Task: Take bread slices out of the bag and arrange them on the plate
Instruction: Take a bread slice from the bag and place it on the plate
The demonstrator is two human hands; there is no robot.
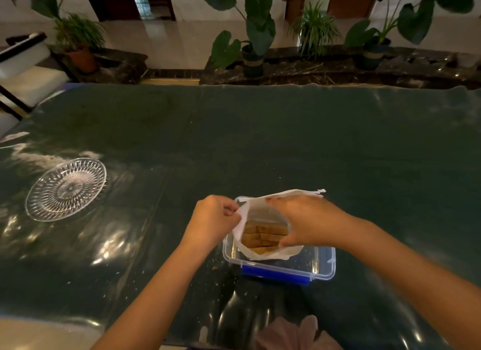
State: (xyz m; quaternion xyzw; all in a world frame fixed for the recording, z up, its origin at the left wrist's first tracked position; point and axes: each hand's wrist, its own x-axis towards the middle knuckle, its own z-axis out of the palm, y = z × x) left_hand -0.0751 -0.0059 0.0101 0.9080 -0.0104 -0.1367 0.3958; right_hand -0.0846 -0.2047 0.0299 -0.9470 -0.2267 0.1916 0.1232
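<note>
A white bag [270, 254] stands open inside a clear plastic container [322, 269] with a blue clasp, near the table's front centre. Several brown bread slices [263, 236] stand on edge inside the bag. My left hand [213, 219] pinches the bag's left rim. My right hand [304, 219] reaches across the bag's mouth, with fingers on the far rim and thumb on the near right rim, spreading it. A round cut-glass plate [66, 189] lies at the left of the table with nothing on it.
The table wears a dark green glossy cover [260, 141] with crumbs near the container. Potted plants [256, 45] line a dark ledge behind the table. A white chair [23, 71] stands at the back left.
</note>
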